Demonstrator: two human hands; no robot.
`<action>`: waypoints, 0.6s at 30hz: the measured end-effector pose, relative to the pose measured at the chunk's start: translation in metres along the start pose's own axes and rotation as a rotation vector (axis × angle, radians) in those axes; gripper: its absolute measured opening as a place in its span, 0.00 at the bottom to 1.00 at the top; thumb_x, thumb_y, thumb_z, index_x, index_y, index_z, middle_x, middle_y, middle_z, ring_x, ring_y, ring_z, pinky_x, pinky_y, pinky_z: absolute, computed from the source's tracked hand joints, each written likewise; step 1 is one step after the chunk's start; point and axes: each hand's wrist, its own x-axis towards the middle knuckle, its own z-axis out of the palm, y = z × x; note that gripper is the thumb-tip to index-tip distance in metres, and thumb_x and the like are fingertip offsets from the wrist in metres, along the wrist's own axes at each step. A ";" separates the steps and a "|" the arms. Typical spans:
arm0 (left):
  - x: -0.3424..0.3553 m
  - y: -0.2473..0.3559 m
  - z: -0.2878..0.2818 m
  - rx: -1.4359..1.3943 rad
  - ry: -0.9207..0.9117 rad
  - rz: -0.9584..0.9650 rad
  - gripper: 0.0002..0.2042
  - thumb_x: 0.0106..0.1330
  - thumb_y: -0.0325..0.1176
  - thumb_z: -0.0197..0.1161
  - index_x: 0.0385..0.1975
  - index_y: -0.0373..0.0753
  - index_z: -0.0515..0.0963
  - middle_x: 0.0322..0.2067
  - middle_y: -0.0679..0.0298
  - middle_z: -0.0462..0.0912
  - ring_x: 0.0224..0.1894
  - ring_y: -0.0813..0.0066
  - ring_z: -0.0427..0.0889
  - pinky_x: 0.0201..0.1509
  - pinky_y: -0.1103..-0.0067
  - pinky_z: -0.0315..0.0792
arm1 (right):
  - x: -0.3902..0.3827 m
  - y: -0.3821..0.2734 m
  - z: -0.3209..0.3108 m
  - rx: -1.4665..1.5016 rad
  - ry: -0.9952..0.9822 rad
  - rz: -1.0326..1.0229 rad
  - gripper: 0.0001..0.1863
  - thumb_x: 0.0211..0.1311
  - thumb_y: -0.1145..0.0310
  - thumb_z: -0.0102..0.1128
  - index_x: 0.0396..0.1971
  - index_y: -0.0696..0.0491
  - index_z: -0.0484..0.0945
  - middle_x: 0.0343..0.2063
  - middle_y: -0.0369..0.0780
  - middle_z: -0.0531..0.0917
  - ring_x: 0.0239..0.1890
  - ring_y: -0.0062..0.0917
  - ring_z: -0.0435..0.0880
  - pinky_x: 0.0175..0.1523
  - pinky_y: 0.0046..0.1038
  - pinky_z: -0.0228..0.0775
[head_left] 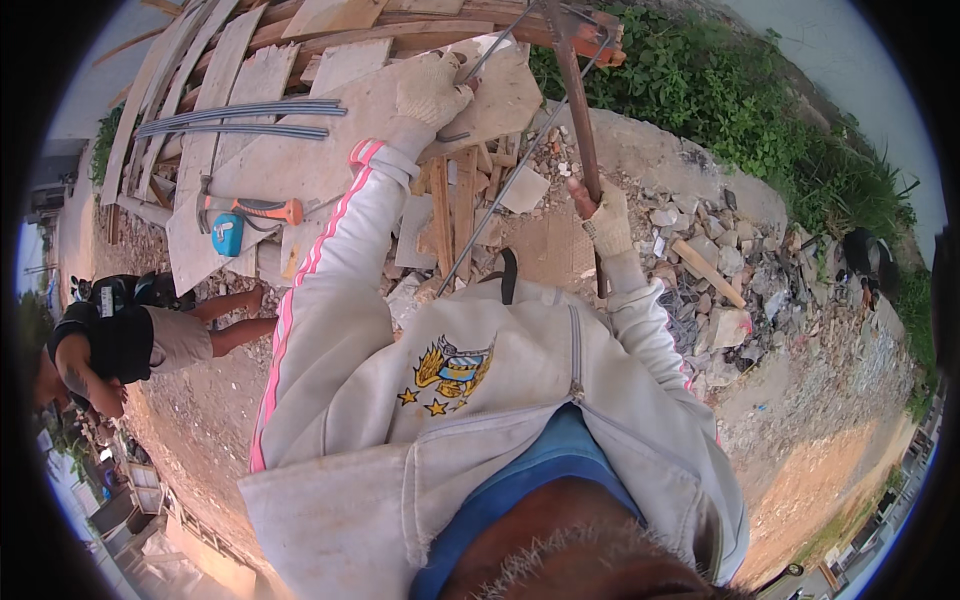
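Observation:
My left hand (pixel 435 92), in a cream knit glove with bare fingertips, is closed round a thin steel rod (pixel 490 55) above a worn board. Lower right, my right hand (pixel 605 222), gloved alike, grips a long rusty metal bar (pixel 571 85) that slants up to a thick wooden beam (pixel 480 30). A long straight length of thin rod (pixel 510 180) runs from near my jacket up behind the bar and bends sharply near the beam's end. Whether both rod lengths are one piece I cannot tell. Cut steel rods (pixel 240 117) lie bundled left of my left hand.
A claw hammer (pixel 255 209) with an orange and grey handle and a teal tape measure (pixel 227 234) lie on the boards. Rubble (pixel 715 260) covers the ground at right, beside green plants (pixel 700 90). Another person (pixel 110 330) is at the left.

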 end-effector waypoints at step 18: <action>0.042 0.035 0.002 -0.875 0.162 -0.136 0.14 0.66 0.39 0.64 0.38 0.32 0.80 0.31 0.51 0.84 0.34 0.62 0.83 0.42 0.68 0.76 | -0.017 -0.082 0.040 0.702 -0.086 -0.095 0.22 0.69 0.52 0.68 0.42 0.58 0.78 0.24 0.38 0.84 0.24 0.21 0.85 0.26 0.22 0.72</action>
